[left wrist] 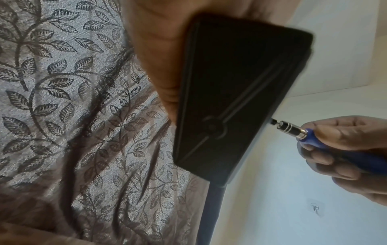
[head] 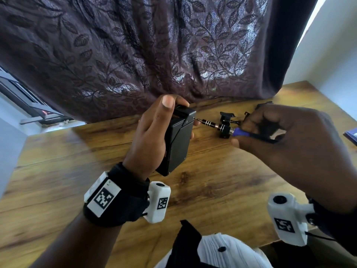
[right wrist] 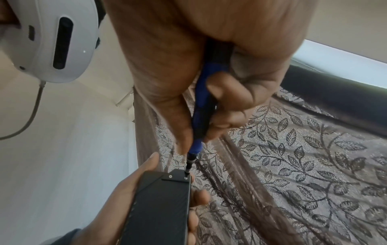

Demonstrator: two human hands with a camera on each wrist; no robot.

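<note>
My left hand (head: 154, 130) grips a black rectangular box (head: 178, 140) above the wooden table (head: 222, 176), thumb across its near face and fingertips wrapping the far edge. The box (left wrist: 234, 99) fills the left wrist view. My right hand (head: 286, 136) holds a blue-handled screwdriver (head: 239, 132) with a black and silver ringed shaft. Its tip sits at a screw near the top corner of the box (right wrist: 161, 207), beside a second screw in the right wrist view. The screwdriver (right wrist: 203, 102) runs down from my curled right fingers; its handle (left wrist: 335, 149) also shows in the left wrist view.
A dark leaf-patterned curtain (head: 154, 55) hangs behind the table's far edge. Small black hardware parts (head: 227, 120) lie on the table behind the screwdriver. A dark blue flat object (head: 351, 135) sits at the right edge. A white wall stands at the right.
</note>
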